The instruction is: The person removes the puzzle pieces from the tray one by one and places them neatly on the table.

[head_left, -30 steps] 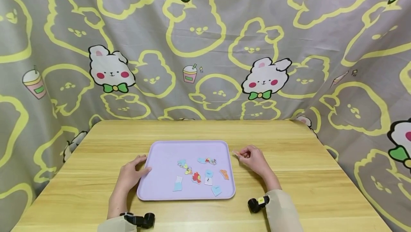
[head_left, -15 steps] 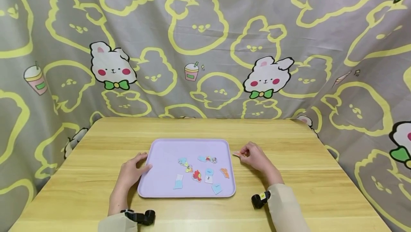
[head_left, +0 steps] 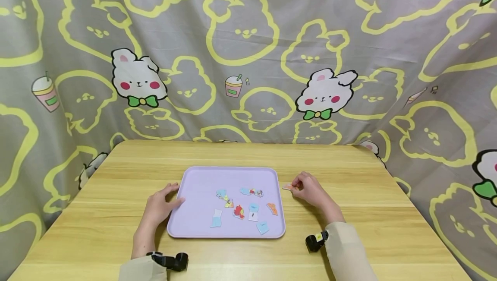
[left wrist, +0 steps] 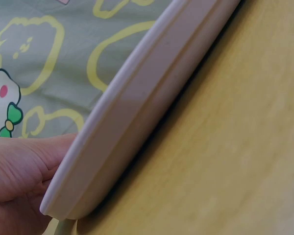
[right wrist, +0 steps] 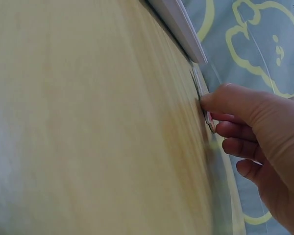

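A lilac tray [head_left: 202, 181] lies on the wooden table, with several flat printed puzzle pieces spread over its middle and right side. My left hand [head_left: 158, 205] holds the tray's left rim, thumb over the edge and fingers along the outside; in the left wrist view the tray's side wall [left wrist: 122, 110] hides most of those fingers. Just off the tray's right edge, my right hand [head_left: 310, 189] pinches an orange puzzle piece [head_left: 288, 187] low at the table top. The right wrist view shows this piece [right wrist: 198, 83] edge-on, under the thumb.
On the tray are a red piece [head_left: 238, 212], an orange piece [head_left: 272, 209], a light blue piece [head_left: 262, 228] and a blue-and-white joined strip [head_left: 216, 219]. The wooden table [head_left: 388, 229] extends around the tray. A patterned curtain [head_left: 264, 69] hangs behind it.
The right hand has lowered the orange piece slightly toward the table beside the tray. The left hand stays on the rim. The head view has shifted a little.
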`<state>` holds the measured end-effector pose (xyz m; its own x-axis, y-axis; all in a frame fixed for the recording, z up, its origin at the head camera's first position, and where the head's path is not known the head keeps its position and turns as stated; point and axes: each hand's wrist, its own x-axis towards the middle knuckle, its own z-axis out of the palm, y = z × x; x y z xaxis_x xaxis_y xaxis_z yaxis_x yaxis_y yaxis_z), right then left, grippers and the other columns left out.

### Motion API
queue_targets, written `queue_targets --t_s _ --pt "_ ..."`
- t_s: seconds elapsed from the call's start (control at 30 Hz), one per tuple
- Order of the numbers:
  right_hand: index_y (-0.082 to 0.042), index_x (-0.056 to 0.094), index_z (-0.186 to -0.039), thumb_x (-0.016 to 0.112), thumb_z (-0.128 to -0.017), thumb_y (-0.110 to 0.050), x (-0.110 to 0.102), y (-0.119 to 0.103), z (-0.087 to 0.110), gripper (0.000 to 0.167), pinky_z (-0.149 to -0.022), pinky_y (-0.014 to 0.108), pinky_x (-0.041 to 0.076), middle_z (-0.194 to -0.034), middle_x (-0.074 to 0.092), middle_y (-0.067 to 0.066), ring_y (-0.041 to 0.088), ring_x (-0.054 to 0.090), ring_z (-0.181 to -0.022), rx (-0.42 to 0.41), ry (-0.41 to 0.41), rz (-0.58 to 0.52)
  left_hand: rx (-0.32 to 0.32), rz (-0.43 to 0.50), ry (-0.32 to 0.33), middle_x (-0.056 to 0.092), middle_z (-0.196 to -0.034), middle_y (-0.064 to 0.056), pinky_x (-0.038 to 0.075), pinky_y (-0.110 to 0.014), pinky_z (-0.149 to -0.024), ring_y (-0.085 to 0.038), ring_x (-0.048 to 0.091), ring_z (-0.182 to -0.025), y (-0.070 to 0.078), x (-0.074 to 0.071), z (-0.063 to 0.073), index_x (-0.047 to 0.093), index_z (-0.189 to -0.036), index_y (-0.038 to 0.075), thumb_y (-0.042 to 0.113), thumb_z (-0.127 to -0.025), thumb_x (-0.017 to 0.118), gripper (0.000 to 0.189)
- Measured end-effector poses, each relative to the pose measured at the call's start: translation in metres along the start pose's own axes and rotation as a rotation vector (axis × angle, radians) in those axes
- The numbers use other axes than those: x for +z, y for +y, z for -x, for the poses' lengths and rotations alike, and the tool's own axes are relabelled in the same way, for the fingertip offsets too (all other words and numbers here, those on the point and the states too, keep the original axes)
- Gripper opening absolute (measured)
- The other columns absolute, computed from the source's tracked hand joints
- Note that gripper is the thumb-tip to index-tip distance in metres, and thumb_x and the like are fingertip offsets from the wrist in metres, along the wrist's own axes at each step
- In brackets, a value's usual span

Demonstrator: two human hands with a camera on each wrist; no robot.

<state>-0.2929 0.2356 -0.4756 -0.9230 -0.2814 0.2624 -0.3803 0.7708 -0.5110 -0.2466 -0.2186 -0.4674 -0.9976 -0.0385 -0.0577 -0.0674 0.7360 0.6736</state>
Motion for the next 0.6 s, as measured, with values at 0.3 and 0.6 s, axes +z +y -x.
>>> queue_targets --t_s 0.3,0.6 --pt "-0.004 0.067 -0.085 0.076 -0.080 -0.008 -0.002 -0.004 0.002 0.011 -0.063 0.019 0.043 -0.080 0.058 0.004 0.011 0.048 -0.073 0.040 -0.029 -0.015 -0.012 0.025 0.003 0.033 -0.154 -0.026 0.024 -0.062 -0.118 -0.049 0.026 -0.144 -0.001 0.001 0.000 0.050 -0.141 0.001 0.021 -0.092 0.067 0.056" --pt "-0.002 0.067 -0.091 0.078 -0.081 -0.012 0.004 -0.012 0.006 0.017 -0.063 0.020 0.048 -0.082 0.062 0.005 0.013 0.054 -0.074 -0.006 0.070 -0.067 -0.010 0.035 0.011 0.035 -0.154 -0.025 0.025 -0.061 -0.118 -0.048 0.027 -0.144 0.000 0.000 0.001 0.050 -0.141 0.000 0.020 -0.092 0.067 0.055"
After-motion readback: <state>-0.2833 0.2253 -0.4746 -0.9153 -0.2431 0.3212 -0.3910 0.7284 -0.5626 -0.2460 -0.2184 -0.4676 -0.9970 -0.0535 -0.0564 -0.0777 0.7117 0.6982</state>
